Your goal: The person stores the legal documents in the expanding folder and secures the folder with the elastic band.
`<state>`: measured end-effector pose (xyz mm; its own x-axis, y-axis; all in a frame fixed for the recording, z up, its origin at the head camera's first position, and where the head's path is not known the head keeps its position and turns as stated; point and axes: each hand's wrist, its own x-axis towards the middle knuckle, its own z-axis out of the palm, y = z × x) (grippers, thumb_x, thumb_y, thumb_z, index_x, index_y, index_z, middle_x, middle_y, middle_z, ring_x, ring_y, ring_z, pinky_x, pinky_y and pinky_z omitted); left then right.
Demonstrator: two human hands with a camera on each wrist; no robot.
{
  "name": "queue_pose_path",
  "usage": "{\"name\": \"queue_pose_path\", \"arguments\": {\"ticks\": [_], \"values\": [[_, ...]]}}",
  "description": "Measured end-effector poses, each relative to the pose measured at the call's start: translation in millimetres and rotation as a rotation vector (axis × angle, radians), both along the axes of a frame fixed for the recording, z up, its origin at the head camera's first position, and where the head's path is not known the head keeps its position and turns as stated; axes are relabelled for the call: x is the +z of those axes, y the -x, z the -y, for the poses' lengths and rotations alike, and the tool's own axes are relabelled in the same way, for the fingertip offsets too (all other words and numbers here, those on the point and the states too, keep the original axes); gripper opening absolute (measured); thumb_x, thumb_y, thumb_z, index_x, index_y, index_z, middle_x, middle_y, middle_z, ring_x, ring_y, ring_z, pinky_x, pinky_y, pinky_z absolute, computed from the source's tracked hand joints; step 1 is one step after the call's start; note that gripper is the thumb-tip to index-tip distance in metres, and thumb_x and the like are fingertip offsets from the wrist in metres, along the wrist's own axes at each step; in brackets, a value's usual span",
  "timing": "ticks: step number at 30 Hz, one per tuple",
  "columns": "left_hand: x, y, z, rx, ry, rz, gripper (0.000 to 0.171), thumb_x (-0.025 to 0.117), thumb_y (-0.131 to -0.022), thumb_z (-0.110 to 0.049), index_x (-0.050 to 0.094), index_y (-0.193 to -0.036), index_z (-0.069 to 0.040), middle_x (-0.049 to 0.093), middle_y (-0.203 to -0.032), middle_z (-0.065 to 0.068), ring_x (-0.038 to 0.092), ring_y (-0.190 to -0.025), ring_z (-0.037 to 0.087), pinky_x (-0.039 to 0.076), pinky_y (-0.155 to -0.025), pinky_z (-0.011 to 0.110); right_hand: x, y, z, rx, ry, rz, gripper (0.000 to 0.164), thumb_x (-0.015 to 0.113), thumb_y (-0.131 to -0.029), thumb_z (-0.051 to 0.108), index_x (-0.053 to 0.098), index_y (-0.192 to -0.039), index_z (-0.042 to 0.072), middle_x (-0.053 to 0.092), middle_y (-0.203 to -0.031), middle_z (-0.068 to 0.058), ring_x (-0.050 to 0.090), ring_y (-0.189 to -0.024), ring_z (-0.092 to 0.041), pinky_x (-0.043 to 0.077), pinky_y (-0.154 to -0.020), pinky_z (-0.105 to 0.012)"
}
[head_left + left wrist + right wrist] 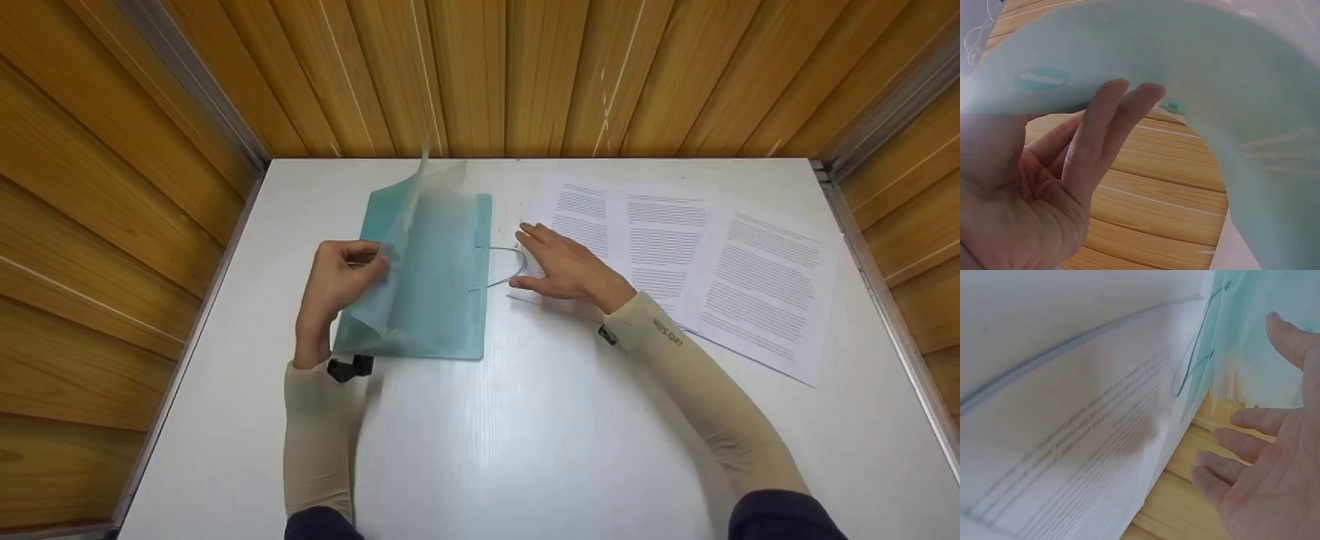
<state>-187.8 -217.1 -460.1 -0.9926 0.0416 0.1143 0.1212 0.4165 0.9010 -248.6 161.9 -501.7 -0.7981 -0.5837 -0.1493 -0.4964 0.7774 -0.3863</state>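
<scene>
A translucent teal plastic folder (442, 315) lies partly opened on the table, left of the middle. My left hand (341, 276) pinches its raised cover (397, 259), which stands up and bends. In the left wrist view the cover (1196, 50) arches over the fingers, and the thumb is partly hidden. An elastic cord (523, 262) loops out from the folder's right edge. Beside that loop is my right hand (566, 264), its fingers spread and holding nothing. The right wrist view shows this hand (1269, 461) apart from the cord and folder.
Several printed paper sheets (761, 289) overlap on the right side of the white table (510, 450), partly beneath my right hand. Wood-patterned panels (540, 82) rise along the table's back and sides.
</scene>
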Motion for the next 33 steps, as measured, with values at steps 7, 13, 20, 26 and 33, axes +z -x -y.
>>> {"name": "queue_pose_path", "arguments": {"ticks": [7,13,20,26,33], "values": [[-1.7,1.8,0,-0.002,0.005,0.019,0.026,0.072,-0.094,-0.006,0.08,-0.117,0.003,0.078,-0.111,0.024,0.075,-0.092,0.025,0.058,-0.073,0.019,8.7,-2.8,-39,-0.133,0.02,0.013,0.089,0.062,-0.102,0.06,0.033,-0.168,0.007,0.028,-0.176,-0.013,0.028,-0.162,-0.036,0.027,-0.129,-0.056],[0.5,-0.9,-3,-0.004,0.029,0.006,0.026,0.071,-0.093,-0.006,0.081,-0.116,0.003,0.079,-0.108,0.022,0.076,-0.091,0.026,0.058,-0.072,0.02,16.7,-9.3,-69,-0.19,0.031,-0.006,0.092,0.062,-0.101,0.063,0.032,-0.168,0.008,0.03,-0.174,-0.016,0.029,-0.161,-0.04,0.028,-0.127,-0.061],[-0.4,-0.9,-3,-0.002,0.041,-0.001,0.026,0.071,-0.093,-0.005,0.081,-0.115,0.002,0.079,-0.107,0.02,0.076,-0.086,0.022,0.059,-0.071,0.021,27.0,-16.0,-99,-0.248,0.064,-0.029,0.092,0.063,-0.101,0.061,0.032,-0.167,0.006,0.03,-0.173,-0.018,0.029,-0.16,-0.041,0.028,-0.126,-0.063],[-0.8,-2.0,-4,-0.016,0.033,-0.011,0.026,0.07,-0.095,-0.005,0.08,-0.118,0.003,0.078,-0.113,0.023,0.077,-0.097,0.032,0.057,-0.076,0.018,33.4,-22.5,-130,-0.304,0.065,-0.032,0.092,0.062,-0.101,0.062,0.031,-0.166,0.004,0.031,-0.171,-0.021,0.03,-0.158,-0.044,0.028,-0.124,-0.066],[-0.4,-1.6,-2,-0.024,0.036,-0.024,0.025,0.071,-0.095,-0.005,0.081,-0.117,0.002,0.079,-0.112,0.023,0.078,-0.096,0.033,0.058,-0.075,0.018,42.4,-26.0,-161,-0.388,0.031,-0.001,0.099,0.061,-0.099,0.067,0.027,-0.167,0.004,0.028,-0.172,-0.024,0.03,-0.156,-0.049,0.027,-0.122,-0.071]]}}
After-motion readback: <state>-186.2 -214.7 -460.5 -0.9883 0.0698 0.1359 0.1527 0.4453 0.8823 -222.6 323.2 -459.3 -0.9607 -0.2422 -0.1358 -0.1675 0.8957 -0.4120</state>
